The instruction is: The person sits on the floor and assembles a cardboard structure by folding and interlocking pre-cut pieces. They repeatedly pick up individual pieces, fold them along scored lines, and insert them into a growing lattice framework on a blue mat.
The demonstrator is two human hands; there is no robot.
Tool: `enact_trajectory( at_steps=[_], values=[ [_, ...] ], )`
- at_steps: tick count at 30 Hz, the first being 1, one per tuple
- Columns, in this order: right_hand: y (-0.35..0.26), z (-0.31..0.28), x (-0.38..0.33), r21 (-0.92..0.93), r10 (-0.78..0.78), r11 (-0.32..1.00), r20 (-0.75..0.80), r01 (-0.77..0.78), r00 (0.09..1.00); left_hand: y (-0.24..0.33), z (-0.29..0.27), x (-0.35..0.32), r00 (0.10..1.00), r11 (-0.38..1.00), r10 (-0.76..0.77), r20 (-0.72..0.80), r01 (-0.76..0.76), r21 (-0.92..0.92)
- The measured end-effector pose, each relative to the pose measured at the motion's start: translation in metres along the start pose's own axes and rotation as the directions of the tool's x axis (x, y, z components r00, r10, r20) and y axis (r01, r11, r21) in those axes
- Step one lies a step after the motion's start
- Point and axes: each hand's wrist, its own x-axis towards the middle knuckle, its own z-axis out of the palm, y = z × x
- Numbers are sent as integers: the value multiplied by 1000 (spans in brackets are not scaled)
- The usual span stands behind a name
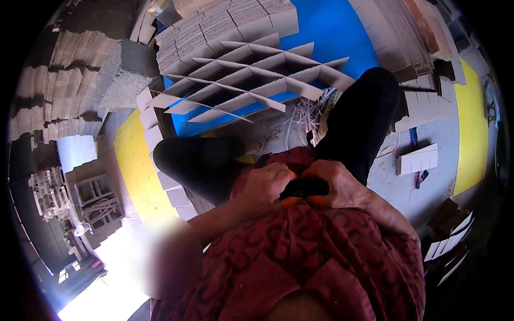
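Both hands meet in front of my dark red patterned shirt (321, 251). My left hand (266, 184) is closed, its fingers curled at one side of a small black-and-orange item (304, 188). On the other side of it my right hand (340, 183) is closed too. Orange shows along the item's edges and by the fingers; its exact kind I cannot make out. Beyond my knees, an interlocked cardboard divider grid (251, 80) rests on a blue surface (332, 32), apart from both hands.
Stacked cardboard strips (225, 27) lie behind the grid, with another stack (399, 32) at the far right. A notched cardboard piece (417, 159) lies on the floor at right. Paper scraps (310, 115) are heaped between my legs. Cardboard bundles (69, 80) stand at left.
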Motion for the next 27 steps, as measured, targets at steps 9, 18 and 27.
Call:
enact_trajectory(
  at_steps=[9,18,27],
  values=[
    [8,7,-1,-92,-131,988,-33,127,991,0,-3,-3,998,995,46,46,-50,89],
    [11,8,-2,-111,-174,980,-68,166,982,-4,-2,-14,998,998,-52,31,53,-42],
    [13,5,2,-95,-193,977,-6,191,981,0,-21,-13,879,817,-394,270,469,-336]
  ],
)
